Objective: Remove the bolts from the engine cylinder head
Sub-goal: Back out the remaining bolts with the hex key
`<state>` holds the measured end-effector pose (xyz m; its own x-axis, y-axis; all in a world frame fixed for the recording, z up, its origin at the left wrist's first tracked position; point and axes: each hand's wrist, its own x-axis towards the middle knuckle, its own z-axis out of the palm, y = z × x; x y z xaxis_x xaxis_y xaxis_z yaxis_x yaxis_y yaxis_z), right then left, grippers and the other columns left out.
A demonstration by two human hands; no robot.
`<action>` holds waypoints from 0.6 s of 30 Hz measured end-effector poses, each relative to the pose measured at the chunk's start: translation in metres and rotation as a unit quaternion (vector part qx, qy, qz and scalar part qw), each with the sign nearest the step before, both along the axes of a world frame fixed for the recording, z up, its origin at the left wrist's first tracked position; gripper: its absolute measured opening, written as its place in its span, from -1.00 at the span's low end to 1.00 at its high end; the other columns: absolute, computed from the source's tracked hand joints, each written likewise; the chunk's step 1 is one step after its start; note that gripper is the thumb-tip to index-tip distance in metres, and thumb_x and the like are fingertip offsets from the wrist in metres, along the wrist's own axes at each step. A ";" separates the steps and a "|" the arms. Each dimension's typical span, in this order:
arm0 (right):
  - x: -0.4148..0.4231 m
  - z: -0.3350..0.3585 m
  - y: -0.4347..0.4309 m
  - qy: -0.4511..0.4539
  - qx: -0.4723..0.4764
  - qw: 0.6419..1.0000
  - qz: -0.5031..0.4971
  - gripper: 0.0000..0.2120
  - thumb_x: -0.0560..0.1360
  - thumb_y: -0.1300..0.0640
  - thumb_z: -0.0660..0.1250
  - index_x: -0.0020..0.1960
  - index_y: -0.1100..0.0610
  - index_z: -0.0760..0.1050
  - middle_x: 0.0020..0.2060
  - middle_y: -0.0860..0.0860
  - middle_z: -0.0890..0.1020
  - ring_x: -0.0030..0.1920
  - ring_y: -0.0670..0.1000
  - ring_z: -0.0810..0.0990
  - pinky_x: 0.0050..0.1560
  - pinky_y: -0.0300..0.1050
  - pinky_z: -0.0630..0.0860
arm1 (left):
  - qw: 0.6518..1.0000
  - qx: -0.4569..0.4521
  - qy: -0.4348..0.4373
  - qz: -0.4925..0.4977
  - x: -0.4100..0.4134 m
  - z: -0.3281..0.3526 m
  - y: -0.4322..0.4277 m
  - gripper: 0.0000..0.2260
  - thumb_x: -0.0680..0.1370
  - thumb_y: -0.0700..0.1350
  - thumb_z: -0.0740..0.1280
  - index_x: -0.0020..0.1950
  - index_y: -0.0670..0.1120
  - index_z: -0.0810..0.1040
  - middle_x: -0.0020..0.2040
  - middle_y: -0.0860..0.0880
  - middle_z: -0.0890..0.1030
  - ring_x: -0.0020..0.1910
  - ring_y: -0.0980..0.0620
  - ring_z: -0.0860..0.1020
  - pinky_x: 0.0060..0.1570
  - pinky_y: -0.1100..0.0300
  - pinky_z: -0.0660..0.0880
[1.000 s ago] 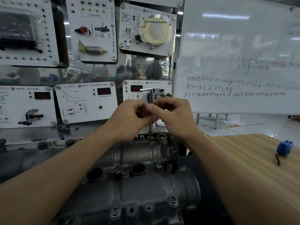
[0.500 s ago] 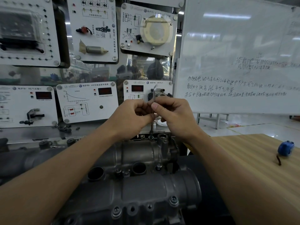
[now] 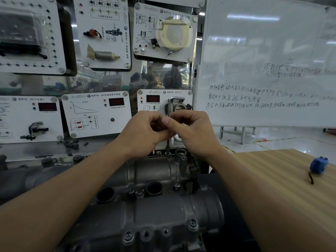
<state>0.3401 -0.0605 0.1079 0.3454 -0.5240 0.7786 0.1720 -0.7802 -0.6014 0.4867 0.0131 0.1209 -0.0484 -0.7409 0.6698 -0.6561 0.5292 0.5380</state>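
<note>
"Steel hex key point(image 3: 169, 108), head view, the only view supplied: how is it entered?"

"It is entered as L-shaped and stood upright, with the short arm at the top and the tip set in a bolt point(image 3: 167, 152) at the far edge of the engine cylinder head point(image 3: 154, 171). The shaft is pinched between the left hand point(image 3: 145, 131) and the right hand point(image 3: 192, 131), and the fingers of both are curled in on it."

"Where is the head itself listed?"

"It is listed low in the middle of the frame, just beside a wooden table point(image 3: 272, 179) on which a blue tape measure point(image 3: 319, 165) is laid. A whiteboard point(image 3: 263, 51) is noted behind."

"Which step is judged to be in hand?"

"The far bolt is judged to be being spun out with the fingers. Whether it is raised from its seat cannot be told. The near flange bolts point(image 3: 192, 224) are seen seated, so most of the task is taken to be left."

"What is called for next?"

"The key is to be kept square over the bolt and turned anticlockwise until the thread runs free. The bolt is then to be lifted out and set aside, and the key carried to the next one."
</note>
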 end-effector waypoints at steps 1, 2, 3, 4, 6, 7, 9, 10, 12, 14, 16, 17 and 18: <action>0.000 0.000 0.000 -0.007 0.003 1.000 -0.004 -0.93 0.45 0.14 0.51 -0.13 0.14 0.69 -0.27 0.00 0.71 -0.19 -0.01 0.67 -0.13 -0.20 0.59 | 1.000 -0.001 0.000 0.002 0.000 0.000 0.000 -0.81 0.47 -0.17 0.51 -0.23 0.07 0.59 -0.39 0.25 0.62 -0.38 0.30 0.56 -0.34 0.49 0.42; 0.000 0.000 0.000 -0.015 0.006 1.000 -0.008 -0.91 0.43 0.15 0.53 -0.14 0.17 0.69 -0.26 0.04 0.71 -0.19 0.02 0.66 -0.12 -0.16 0.62 | 1.000 -0.001 0.001 0.002 0.000 0.000 0.000 -0.80 0.47 -0.17 0.51 -0.25 0.07 0.58 -0.40 0.25 0.61 -0.40 0.30 0.55 -0.35 0.49 0.42; -0.001 0.000 -0.001 -0.021 0.009 1.000 -0.011 -0.89 0.42 0.15 0.54 -0.14 0.20 0.68 -0.26 0.07 0.71 -0.21 0.02 0.66 -0.11 -0.14 0.63 | 1.000 -0.002 0.002 0.003 0.000 -0.001 0.000 -0.80 0.47 -0.16 0.52 -0.26 0.07 0.57 -0.41 0.24 0.60 -0.41 0.30 0.54 -0.35 0.48 0.41; -0.001 0.000 -0.001 -0.023 0.011 1.000 -0.013 -0.87 0.41 0.16 0.55 -0.14 0.22 0.68 -0.26 0.09 0.70 -0.22 -0.01 0.65 -0.12 -0.16 0.63 | 1.000 -0.002 0.002 0.005 0.000 -0.001 0.000 -0.79 0.47 -0.16 0.52 -0.27 0.07 0.56 -0.42 0.24 0.59 -0.42 0.30 0.53 -0.36 0.48 0.41; -0.001 0.000 0.000 -0.022 0.014 1.000 -0.011 -0.85 0.40 0.18 0.56 -0.14 0.25 0.66 -0.27 0.09 0.71 -0.24 -0.05 0.64 -0.16 -0.22 0.60 | 1.000 -0.001 0.001 0.010 0.000 -0.001 0.000 -0.78 0.46 -0.15 0.52 -0.29 0.05 0.55 -0.43 0.24 0.58 -0.44 0.30 0.51 -0.37 0.48 0.40; -0.001 0.000 -0.001 -0.020 0.014 1.000 -0.010 -0.85 0.40 0.19 0.55 -0.14 0.26 0.66 -0.26 0.08 0.71 -0.23 -0.04 0.64 -0.16 -0.22 0.59 | 1.000 0.000 0.003 0.011 0.000 -0.001 0.000 -0.78 0.46 -0.15 0.52 -0.29 0.04 0.54 -0.44 0.24 0.57 -0.44 0.29 0.51 -0.38 0.48 0.39; -0.002 0.000 -0.002 -0.012 0.010 1.000 -0.011 -0.86 0.41 0.19 0.54 -0.13 0.26 0.65 -0.22 0.09 0.71 -0.16 0.07 0.66 -0.10 -0.14 0.62 | 1.000 0.005 0.010 0.011 0.000 -0.001 -0.001 -0.80 0.47 -0.13 0.52 -0.28 0.02 0.55 -0.45 0.22 0.57 -0.46 0.30 0.49 -0.40 0.48 0.38; -0.002 0.000 -0.002 -0.008 0.006 1.000 -0.011 -0.87 0.42 0.19 0.54 -0.12 0.25 0.65 -0.21 0.09 0.71 -0.12 0.12 0.67 -0.06 -0.09 0.63 | 1.000 0.009 0.014 0.010 0.000 -0.001 -0.001 -0.83 0.47 -0.12 0.51 -0.26 0.02 0.57 -0.44 0.21 0.58 -0.45 0.30 0.50 -0.40 0.48 0.38; -0.003 0.001 -0.002 -0.002 0.001 1.000 -0.005 -0.92 0.44 0.20 0.52 -0.12 0.19 0.67 -0.21 0.04 0.71 -0.10 0.12 0.67 -0.02 -0.08 0.63 | 0.999 0.019 0.028 -0.003 -0.001 0.000 0.001 -0.91 0.49 -0.12 0.49 -0.19 0.02 0.63 -0.38 0.19 0.64 -0.39 0.29 0.57 -0.35 0.48 0.42; -0.004 0.001 -0.003 0.003 -0.001 1.000 0.001 -0.96 0.46 0.21 0.50 -0.10 0.16 0.67 -0.22 -0.02 0.70 -0.14 0.00 0.66 -0.05 -0.15 0.59 | 0.999 0.025 0.038 -0.022 -0.002 0.001 0.002 -0.92 0.52 -0.14 0.47 -0.11 0.05 0.67 -0.26 0.16 0.70 -0.26 0.27 0.64 -0.25 0.48 0.48; -0.004 0.002 -0.004 0.009 -0.005 1.000 0.002 -0.96 0.48 0.22 0.48 -0.07 0.17 0.67 -0.23 -0.05 0.69 -0.17 -0.10 0.63 -0.09 -0.21 0.53 | 0.998 0.032 0.032 -0.036 -0.002 0.001 0.004 -0.86 0.54 -0.19 0.44 -0.07 0.07 0.69 -0.19 0.16 0.73 -0.16 0.26 0.67 -0.17 0.49 0.49; -0.004 0.002 -0.004 0.013 -0.007 1.000 0.001 -0.96 0.49 0.22 0.46 -0.07 0.17 0.67 -0.23 -0.08 0.68 -0.18 -0.12 0.61 -0.09 -0.23 0.51 | 0.998 0.038 0.027 -0.040 -0.002 0.002 0.005 -0.83 0.54 -0.21 0.43 -0.06 0.07 0.70 -0.18 0.17 0.73 -0.13 0.26 0.68 -0.15 0.50 0.49; -0.005 0.002 -0.004 0.018 -0.009 1.000 0.001 -0.97 0.50 0.22 0.45 -0.07 0.15 0.67 -0.24 -0.10 0.67 -0.19 -0.14 0.60 -0.11 -0.24 0.49 | 0.998 0.042 0.022 -0.040 -0.002 0.002 0.005 -0.82 0.55 -0.23 0.42 -0.05 0.06 0.70 -0.17 0.17 0.73 -0.12 0.27 0.68 -0.15 0.50 0.49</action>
<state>0.3353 -0.0649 0.1097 0.3742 -0.5102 0.7744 0.1516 -0.7902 -0.5938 0.4849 0.0184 0.1226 -0.0813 -0.7891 0.6088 -0.5885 0.5310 0.6097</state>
